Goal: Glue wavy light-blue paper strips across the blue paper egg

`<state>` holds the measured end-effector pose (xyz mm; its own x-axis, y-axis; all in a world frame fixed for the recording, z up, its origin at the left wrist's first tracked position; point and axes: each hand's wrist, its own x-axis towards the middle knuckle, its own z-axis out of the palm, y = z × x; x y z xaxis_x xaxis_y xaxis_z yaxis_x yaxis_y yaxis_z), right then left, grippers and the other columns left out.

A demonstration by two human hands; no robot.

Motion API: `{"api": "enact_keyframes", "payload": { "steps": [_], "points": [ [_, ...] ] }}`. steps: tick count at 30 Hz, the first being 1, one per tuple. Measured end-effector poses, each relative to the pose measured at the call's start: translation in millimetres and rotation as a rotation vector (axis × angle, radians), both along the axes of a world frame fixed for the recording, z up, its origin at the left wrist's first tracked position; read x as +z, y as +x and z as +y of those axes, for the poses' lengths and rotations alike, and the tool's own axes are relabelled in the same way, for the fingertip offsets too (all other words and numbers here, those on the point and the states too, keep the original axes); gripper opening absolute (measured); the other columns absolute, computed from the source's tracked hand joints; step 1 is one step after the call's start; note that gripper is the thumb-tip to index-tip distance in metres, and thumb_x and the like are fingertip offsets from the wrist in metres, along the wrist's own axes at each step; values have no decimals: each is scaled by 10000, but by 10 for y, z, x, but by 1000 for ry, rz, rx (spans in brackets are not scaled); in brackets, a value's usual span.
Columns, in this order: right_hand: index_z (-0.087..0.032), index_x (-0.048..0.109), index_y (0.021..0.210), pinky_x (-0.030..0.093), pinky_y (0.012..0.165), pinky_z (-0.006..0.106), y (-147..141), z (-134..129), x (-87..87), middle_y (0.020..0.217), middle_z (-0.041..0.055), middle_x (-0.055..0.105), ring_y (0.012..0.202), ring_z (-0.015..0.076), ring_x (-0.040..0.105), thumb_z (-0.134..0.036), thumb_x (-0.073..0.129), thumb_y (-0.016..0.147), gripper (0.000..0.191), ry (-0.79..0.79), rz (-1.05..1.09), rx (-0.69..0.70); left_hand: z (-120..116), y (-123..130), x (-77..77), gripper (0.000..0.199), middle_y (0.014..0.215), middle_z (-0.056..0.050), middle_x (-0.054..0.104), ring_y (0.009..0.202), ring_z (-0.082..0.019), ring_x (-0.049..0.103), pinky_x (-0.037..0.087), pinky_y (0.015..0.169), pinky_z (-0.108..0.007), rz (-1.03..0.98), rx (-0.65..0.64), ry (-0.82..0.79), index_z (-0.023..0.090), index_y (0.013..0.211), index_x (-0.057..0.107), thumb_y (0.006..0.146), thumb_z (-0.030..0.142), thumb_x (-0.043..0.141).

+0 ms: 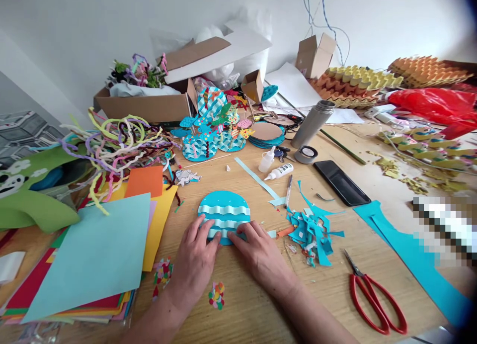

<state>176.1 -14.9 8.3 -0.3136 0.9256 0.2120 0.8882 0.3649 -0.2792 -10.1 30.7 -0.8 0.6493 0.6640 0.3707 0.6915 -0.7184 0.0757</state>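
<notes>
A round blue paper disc (pixel 223 198) lies flat on the wooden table, crossed by several pale-blue wavy paper strips (pixel 224 211). My left hand (pixel 196 257) rests on the disc's lower left, fingers spread, with the thumb pressing near the lowest strip. From the right, my right hand (pixel 261 254) touches the same strip with its thumb and bent fingers, which stand apart. Both hands hide parts of the disc's lower edge. Below it are small piles of coloured paper dots (pixel 216 295).
Red-handled scissors (pixel 376 299) lie at right, near blue paper scraps (pixel 311 229) and a black phone (pixel 342 182). White glue bottles (pixel 280 171) and a metal flask (pixel 313 124) are beyond the disc. Coloured paper sheets (pixel 93 254) are stacked left; finished paper sea scenes (pixel 201 147) stand behind.
</notes>
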Motion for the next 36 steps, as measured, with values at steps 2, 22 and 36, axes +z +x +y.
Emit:
{"api": "enact_keyframes", "payload": {
  "steps": [2,22,36],
  "points": [
    [-168,641,1035,434,747,339,-1,2,-6,928,90,563,835,217,474,-131,527,909,174,-1,4,3,-3,-1,-4,203,1199,-121,599,1211,-338,465,502,948,-497,-3,4,-5,169,1006,710,872,109,570],
    [-169,633,1094,433,755,343,-8,4,-4,927,89,561,840,221,470,-128,536,903,219,0,11,10,4,6,-4,174,1207,-129,601,1231,-346,458,487,969,-502,-9,8,0,168,969,717,858,115,594],
    [-168,552,1234,491,767,353,44,-13,-55,1031,114,584,880,215,536,-117,488,917,328,127,46,-62,-3,11,55,177,1220,-123,590,1256,-336,442,474,999,-512,-26,9,-23,179,972,716,862,129,585]
  ]
}}
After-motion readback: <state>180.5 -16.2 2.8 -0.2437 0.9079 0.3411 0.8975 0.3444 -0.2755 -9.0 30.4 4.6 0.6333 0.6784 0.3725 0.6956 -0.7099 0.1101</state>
